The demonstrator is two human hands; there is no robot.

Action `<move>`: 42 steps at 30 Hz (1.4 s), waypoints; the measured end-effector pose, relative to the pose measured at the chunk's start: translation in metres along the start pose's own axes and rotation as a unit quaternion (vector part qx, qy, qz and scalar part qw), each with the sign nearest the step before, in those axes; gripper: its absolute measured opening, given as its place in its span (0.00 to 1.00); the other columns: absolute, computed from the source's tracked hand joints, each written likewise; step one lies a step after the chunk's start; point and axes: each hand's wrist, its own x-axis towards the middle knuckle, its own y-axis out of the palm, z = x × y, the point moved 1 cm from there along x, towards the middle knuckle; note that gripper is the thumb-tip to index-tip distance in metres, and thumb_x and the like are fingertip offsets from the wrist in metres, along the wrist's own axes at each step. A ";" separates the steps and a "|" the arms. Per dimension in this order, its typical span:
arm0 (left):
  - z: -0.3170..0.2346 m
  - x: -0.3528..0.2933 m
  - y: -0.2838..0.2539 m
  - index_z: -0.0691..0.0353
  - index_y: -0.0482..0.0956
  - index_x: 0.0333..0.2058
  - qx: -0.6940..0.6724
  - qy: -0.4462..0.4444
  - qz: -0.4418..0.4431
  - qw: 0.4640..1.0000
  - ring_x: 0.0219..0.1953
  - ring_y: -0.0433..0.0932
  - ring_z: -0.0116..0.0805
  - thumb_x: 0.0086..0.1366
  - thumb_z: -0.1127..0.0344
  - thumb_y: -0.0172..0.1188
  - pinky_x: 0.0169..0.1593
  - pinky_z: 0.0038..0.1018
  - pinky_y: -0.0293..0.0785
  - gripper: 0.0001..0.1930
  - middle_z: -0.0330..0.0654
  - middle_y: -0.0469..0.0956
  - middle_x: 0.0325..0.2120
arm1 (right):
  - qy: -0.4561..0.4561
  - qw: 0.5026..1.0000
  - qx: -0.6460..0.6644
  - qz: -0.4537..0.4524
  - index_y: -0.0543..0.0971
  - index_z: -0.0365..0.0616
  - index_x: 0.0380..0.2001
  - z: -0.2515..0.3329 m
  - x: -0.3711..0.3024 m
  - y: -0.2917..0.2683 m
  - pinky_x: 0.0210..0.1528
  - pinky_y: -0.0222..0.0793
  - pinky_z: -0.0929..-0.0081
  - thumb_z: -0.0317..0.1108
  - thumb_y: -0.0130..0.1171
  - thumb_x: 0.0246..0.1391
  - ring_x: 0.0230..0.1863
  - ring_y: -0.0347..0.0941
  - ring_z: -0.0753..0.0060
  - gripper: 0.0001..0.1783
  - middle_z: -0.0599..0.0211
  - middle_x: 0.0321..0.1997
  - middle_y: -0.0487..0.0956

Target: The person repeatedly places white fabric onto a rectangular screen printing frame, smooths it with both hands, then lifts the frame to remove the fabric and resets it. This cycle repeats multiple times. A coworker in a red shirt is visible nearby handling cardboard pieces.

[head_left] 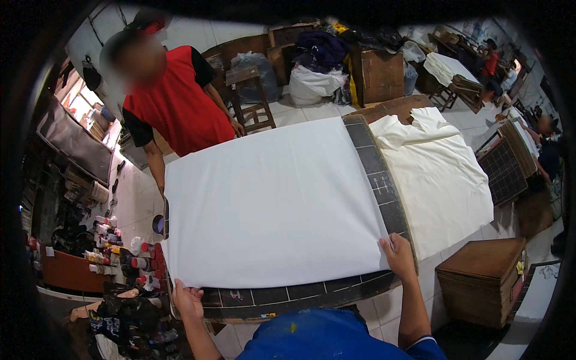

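Note:
A large white cloth [270, 204] lies spread over a dark board [384, 186] marked with a grid of pale lines. My left hand [188, 300] is at the cloth's near left corner, its fingers curled at the edge. At the near right corner my right hand [398, 255] pinches the edge between thumb and fingers, and small folds run from there. Across the board stands a co-worker [183, 99] in a red and black shirt, with one arm reaching to the far left side of the cloth; that hand is mostly hidden.
Cream cloth [435, 174] lies in loose folds right of the board. Stacked brown boards [477, 279] stand at the near right. Bottles and jars [108, 240] crowd the left floor. Behind are a wooden chair [247, 96] and stuffed bags [315, 84]. Other people are far right.

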 end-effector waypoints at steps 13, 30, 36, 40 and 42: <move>0.013 -0.003 -0.003 0.52 0.77 0.49 -0.011 -0.123 0.081 0.989 0.29 0.77 0.24 0.77 0.49 0.60 0.25 0.22 0.70 0.15 0.31 0.80 0.36 | -0.016 0.992 -0.102 -0.073 0.76 0.35 0.28 0.009 -0.009 0.020 0.30 0.68 0.57 0.42 0.67 0.64 0.24 0.74 0.50 0.20 0.47 0.24 0.77; 0.021 -0.049 -0.029 0.54 0.71 0.58 0.013 -0.047 0.008 0.999 0.36 0.80 0.30 0.79 0.45 0.54 0.32 0.31 0.85 0.22 0.39 0.80 0.43 | 0.044 0.998 -0.018 -0.048 0.78 0.37 0.31 -0.002 -0.046 -0.004 0.27 0.64 0.56 0.43 0.63 0.68 0.21 0.71 0.47 0.19 0.48 0.20 0.74; 0.019 -0.062 -0.025 0.56 0.69 0.60 0.030 -0.029 -0.011 0.999 0.41 0.83 0.34 0.79 0.45 0.52 0.32 0.34 0.86 0.23 0.42 0.80 0.45 | 0.046 0.997 -0.042 -0.036 0.79 0.37 0.30 -0.002 -0.057 -0.009 0.27 0.64 0.56 0.43 0.63 0.67 0.21 0.71 0.48 0.18 0.49 0.20 0.74; 0.017 -0.072 -0.022 0.57 0.68 0.60 0.051 -0.019 -0.042 0.998 0.41 0.84 0.36 0.79 0.44 0.51 0.30 0.33 0.86 0.24 0.44 0.81 0.45 | 0.045 0.998 -0.041 -0.028 0.78 0.37 0.30 0.001 -0.063 -0.015 0.28 0.65 0.56 0.42 0.63 0.67 0.22 0.71 0.48 0.18 0.49 0.20 0.75; 0.017 -0.075 -0.023 0.58 0.68 0.59 0.048 -0.013 -0.038 0.998 0.39 0.84 0.37 0.79 0.44 0.51 0.28 0.32 0.84 0.25 0.44 0.81 0.45 | 0.036 0.997 -0.054 -0.031 0.78 0.37 0.29 0.001 -0.065 -0.017 0.28 0.65 0.56 0.42 0.64 0.66 0.22 0.72 0.48 0.18 0.49 0.20 0.75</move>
